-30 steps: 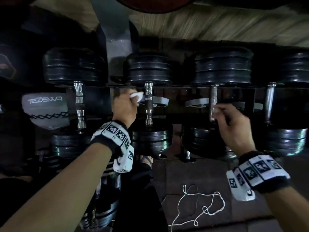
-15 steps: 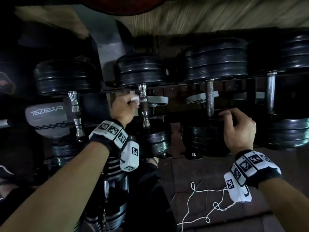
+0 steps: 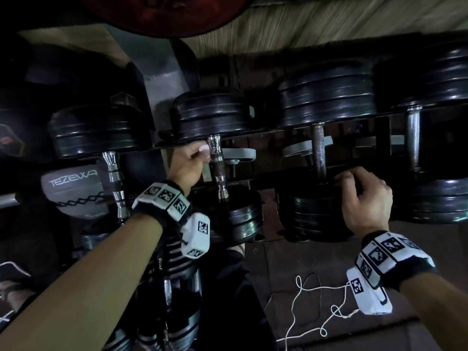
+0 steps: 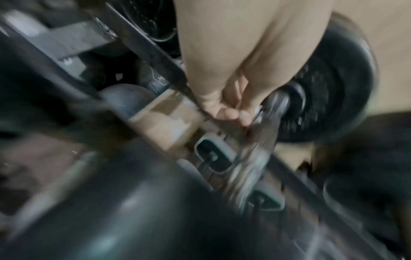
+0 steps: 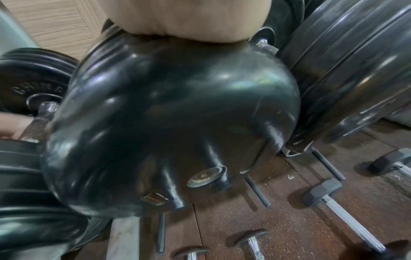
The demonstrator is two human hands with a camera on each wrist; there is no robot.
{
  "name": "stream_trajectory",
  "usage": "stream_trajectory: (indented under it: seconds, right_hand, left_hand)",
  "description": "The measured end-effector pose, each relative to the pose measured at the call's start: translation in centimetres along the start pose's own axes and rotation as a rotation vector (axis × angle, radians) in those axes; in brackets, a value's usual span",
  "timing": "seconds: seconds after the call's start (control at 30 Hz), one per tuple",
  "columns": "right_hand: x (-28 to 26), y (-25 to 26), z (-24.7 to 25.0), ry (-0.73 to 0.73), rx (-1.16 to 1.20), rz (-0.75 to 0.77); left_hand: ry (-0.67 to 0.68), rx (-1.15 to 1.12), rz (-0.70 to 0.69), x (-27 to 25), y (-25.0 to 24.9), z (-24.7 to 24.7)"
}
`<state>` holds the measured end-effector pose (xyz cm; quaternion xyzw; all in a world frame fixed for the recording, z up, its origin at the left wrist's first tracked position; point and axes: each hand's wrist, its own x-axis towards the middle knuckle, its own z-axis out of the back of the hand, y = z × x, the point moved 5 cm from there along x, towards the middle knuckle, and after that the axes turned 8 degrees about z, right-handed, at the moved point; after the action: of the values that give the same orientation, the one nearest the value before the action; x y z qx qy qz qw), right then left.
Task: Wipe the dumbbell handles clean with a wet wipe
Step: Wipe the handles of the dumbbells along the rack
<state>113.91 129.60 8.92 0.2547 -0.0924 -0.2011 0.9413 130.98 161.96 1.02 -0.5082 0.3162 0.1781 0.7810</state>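
Observation:
Several black-plated dumbbells lie in a row on a dark rack. My left hand pinches a small white wet wipe against the upper end of the second dumbbell's chrome handle, just below its far plates. The blurred left wrist view shows those fingertips at the handle. My right hand lies on the near plates of the third dumbbell, fingers curled over their top edge beside the foot of its rusty handle. In the right wrist view that plate fills the frame under my palm.
A grey TEZEWA ball sits at the left by the first dumbbell's handle. A fourth dumbbell is at the right. More dumbbells stand on a lower tier. A white cord and small dumbbells lie on the floor.
My right hand has let go of the rusty handle and slid down onto the near plates. My left hand keeps the wipe at the top of the chrome handle.

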Motion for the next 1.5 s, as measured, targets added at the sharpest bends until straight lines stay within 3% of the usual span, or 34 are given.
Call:
stream_trajectory:
  seconds: [0.1, 0.27, 0.37, 0.53, 0.63, 0.8, 1.13, 1.5]
  right_hand:
    - [0.0, 0.0, 0.0, 0.005, -0.002, 0.005]
    - [0.0, 0.3, 0.1, 0.002, 0.000, 0.024]
    - [0.0, 0.3, 0.2, -0.001, -0.002, 0.037]
    - [0.1, 0.4, 0.3, -0.003, 0.006, 0.038]
    - [0.0, 0.4, 0.2, -0.003, 0.010, 0.035]
    - [0.0, 0.4, 0.1, -0.009, 0.007, 0.052]
    - [0.1, 0.3, 0.1, -0.024, -0.001, 0.063]
    - [0.1, 0.6, 0.2, -0.023, 0.045, 0.039]
  left_hand:
    - [0.028, 0.040, 0.023, 0.8, 0.8, -0.6]
    - [0.202, 0.282, 0.036, -3.0, 4.1, -0.9]
    - [0.239, 0.334, 0.038, -3.3, 4.9, -0.6]
    - [0.070, 0.001, 0.074, 0.9, 1.6, 0.2]
    - [0.045, -0.067, 0.075, 1.9, 0.9, 0.4]
    - [0.068, 0.119, -0.029, -1.2, 2.2, 0.8]
    - [0.010, 0.197, -0.071, -3.1, 2.7, -0.3]
    - [0.116, 0.248, 0.070, -4.4, 5.6, 0.0]
